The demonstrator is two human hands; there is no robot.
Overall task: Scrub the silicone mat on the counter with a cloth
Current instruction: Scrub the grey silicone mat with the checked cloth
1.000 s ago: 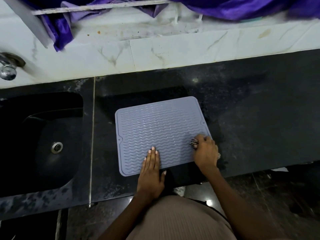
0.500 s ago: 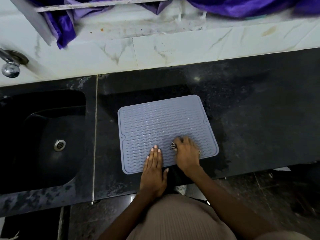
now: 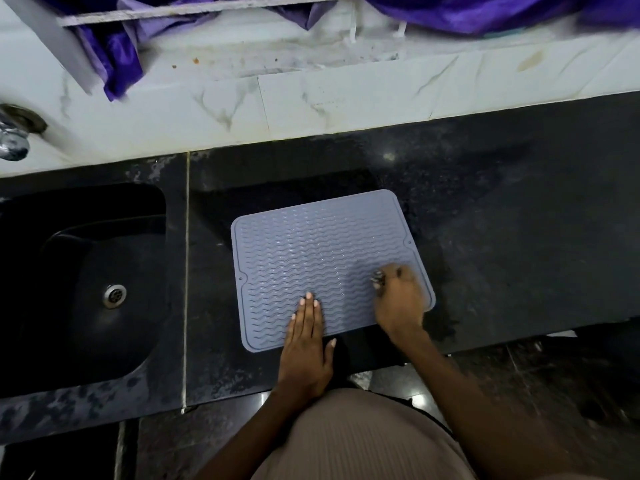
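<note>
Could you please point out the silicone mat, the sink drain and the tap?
silicone mat [image 3: 311, 251]: head view, ridged centre.
sink drain [image 3: 114, 296]: head view, metal strainer.
tap [image 3: 14, 143]: head view, chrome end.

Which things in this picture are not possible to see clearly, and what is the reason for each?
All in the head view:
- Cloth: only a dark scrap shows; the right hand covers the rest, and motion blurs it.
- Silicone mat: its near right corner is hidden under that hand; part of its near edge is hidden under the left hand.
- Tap: cut off by the left edge.
- Purple fabric: cut off by the top edge.
</note>
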